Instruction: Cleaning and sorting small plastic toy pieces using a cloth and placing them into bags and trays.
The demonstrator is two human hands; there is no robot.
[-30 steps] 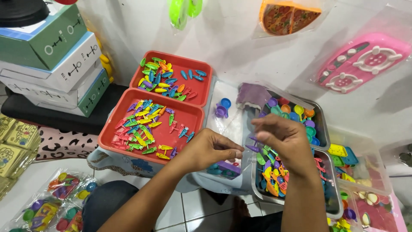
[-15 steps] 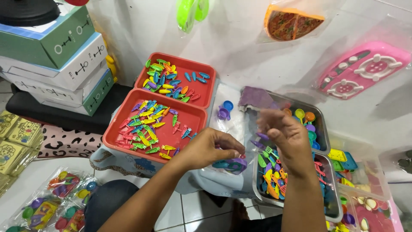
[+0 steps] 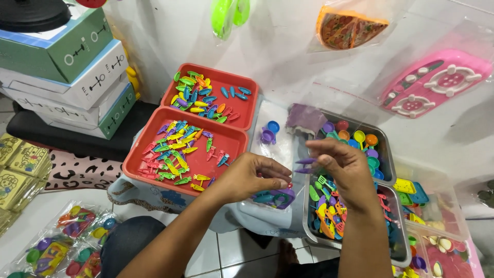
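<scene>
the left hand (image 3: 252, 177) presses a clear plastic bag (image 3: 275, 198) of small toys down with closed fingers, just beside the near red tray (image 3: 138, 162) of tiny carrots. the right hand (image 3: 339, 167) pinches thin purple toy utensils (image 3: 304, 164) – held over the metal tray (image 3: 399, 206) of bright plastic cutlery.

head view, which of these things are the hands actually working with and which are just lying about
In hand:
left hand on a clear bag of toy pieces
right hand pinching purple utensils
metal tray of utensils

Lying about:
red trays
stacked boxes
pink toy stove
</scene>
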